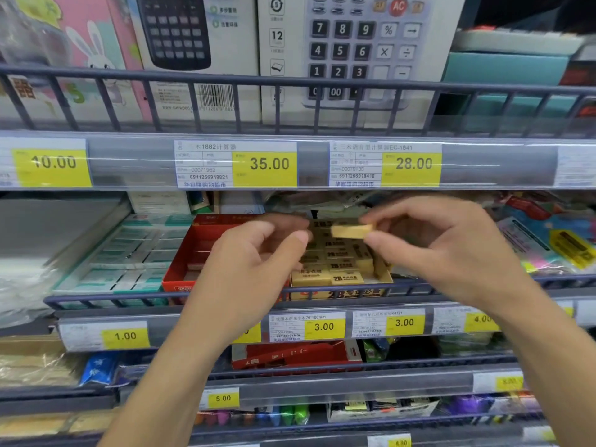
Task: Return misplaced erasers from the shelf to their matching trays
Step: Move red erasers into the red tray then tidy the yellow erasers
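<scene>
A pale yellow eraser (351, 230) is pinched between the thumb and fingers of my right hand (432, 246), just above the yellow tray (383, 275) full of matching 2B erasers. My left hand (254, 256) hovers beside it over the red tray (180, 269), fingers curled, thumb and forefinger close together; I see nothing between them. The red tray shows a few erasers at its near end and is partly hidden by my left hand. A teal and white tray (129, 253) of eraser boxes sits to the left.
A dark wire rail (322, 290) fronts the shelf, with price labels (324, 326) below. Boxed calculators (354, 53) stand on the shelf above. Colourful packets (554, 240) crowd the right, clear plastic bags (22, 279) the left. Lower shelves hold more stationery.
</scene>
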Demonstrator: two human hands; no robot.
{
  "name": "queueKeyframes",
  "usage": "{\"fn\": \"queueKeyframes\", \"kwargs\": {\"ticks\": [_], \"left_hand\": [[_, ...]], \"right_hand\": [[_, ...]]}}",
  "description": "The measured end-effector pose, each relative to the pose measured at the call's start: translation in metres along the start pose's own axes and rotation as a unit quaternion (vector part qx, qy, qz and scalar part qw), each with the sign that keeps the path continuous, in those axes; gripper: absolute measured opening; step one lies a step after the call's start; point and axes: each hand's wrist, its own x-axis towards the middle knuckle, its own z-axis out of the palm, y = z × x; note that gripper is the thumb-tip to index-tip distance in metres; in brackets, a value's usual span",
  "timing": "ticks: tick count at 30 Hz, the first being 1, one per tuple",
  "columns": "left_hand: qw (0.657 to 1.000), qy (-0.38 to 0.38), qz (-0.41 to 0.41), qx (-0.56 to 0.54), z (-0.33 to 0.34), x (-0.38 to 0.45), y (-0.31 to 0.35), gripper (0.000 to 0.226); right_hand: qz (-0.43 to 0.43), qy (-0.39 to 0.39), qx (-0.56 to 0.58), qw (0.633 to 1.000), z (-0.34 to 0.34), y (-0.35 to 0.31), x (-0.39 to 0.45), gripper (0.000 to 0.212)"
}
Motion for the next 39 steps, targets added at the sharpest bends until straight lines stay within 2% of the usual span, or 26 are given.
{"fn": "queueKeyframes", "kwargs": {"ticks": [2,4,6,8,12,16,20,26,31,35,39], "left_hand": [[0.980,-0.001,0.089,0.176,-0.002,-0.005,-0.007,0.020],[0.949,-0.049,0.140,0.277,-0.001,-0.010,-0.014,0.033],[0.919,-0.078,0.185,0.339,0.001,-0.013,-0.019,0.041],[0.888,-0.088,0.233,0.387,0.004,-0.013,-0.022,0.039],[0.865,-0.074,0.286,0.405,0.005,-0.012,-0.029,0.029],[0.860,-0.063,0.296,0.410,0.006,-0.011,-0.033,0.027],[0.860,-0.064,0.289,0.415,0.006,-0.011,-0.033,0.030],[0.861,-0.063,0.288,0.413,0.006,-0.011,-0.034,0.035],[0.862,-0.062,0.288,0.413,0.006,-0.011,-0.035,0.034],[0.863,-0.068,0.285,0.411,0.005,-0.011,-0.034,0.035],[0.892,-0.086,0.246,0.370,0.002,-0.013,-0.028,0.035]], "right_hand": [[0.078,0.000,-0.020,0.997,-0.010,0.006,-0.001,0.011],[0.135,-0.036,-0.073,0.988,-0.016,0.012,-0.002,0.006],[0.174,-0.073,-0.093,0.978,-0.015,0.012,-0.003,0.003],[0.193,-0.096,-0.103,0.971,-0.011,0.011,-0.002,0.004],[0.220,-0.126,-0.160,0.954,-0.005,0.012,0.000,0.010],[0.221,-0.150,-0.227,0.936,0.005,0.014,0.002,0.011],[0.235,-0.164,-0.233,0.929,0.008,0.015,0.006,0.006],[0.244,-0.225,-0.240,0.912,0.005,0.012,0.015,0.006],[0.214,-0.296,-0.300,0.881,0.003,0.010,0.017,0.026],[0.216,-0.288,-0.289,0.887,0.001,0.013,0.013,0.027],[0.196,-0.213,-0.256,0.922,0.006,0.010,-0.002,0.023]]}}
